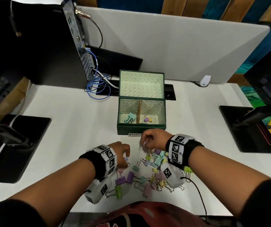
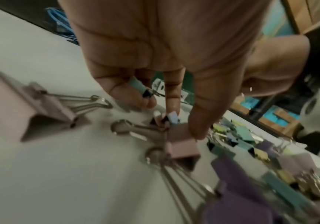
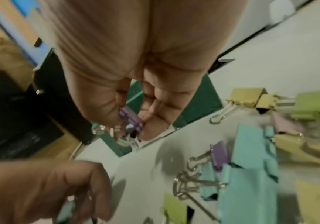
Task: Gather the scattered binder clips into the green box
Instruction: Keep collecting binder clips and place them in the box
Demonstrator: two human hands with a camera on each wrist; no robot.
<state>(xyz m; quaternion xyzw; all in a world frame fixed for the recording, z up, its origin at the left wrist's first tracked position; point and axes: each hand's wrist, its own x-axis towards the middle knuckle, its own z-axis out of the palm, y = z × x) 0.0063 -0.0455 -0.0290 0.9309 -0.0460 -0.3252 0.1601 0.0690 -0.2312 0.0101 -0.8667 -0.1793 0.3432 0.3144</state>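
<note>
The green box (image 1: 141, 127) stands open mid-table, lid upright, with a divider inside. Teal clips (image 1: 129, 117) lie in its left compartment, a purple and a yellow clip (image 1: 148, 120) in its right. A pile of pastel binder clips (image 1: 149, 171) is spread on the white table in front of it. My left hand (image 1: 126, 158) hovers at the pile's left edge, pinching a small blue clip (image 2: 173, 118) and holding a small teal clip (image 2: 139, 87) in its curled fingers. My right hand (image 1: 143, 143), just before the box's front wall, pinches a small purple clip (image 3: 131, 119).
A computer tower (image 1: 49, 46) and blue cables (image 1: 97, 84) stand at the back left. Black monitor bases sit at the left (image 1: 17, 145) and right (image 1: 249, 128). A grey partition (image 1: 172, 46) closes the back. A label strip (image 1: 134, 134) lies before the box.
</note>
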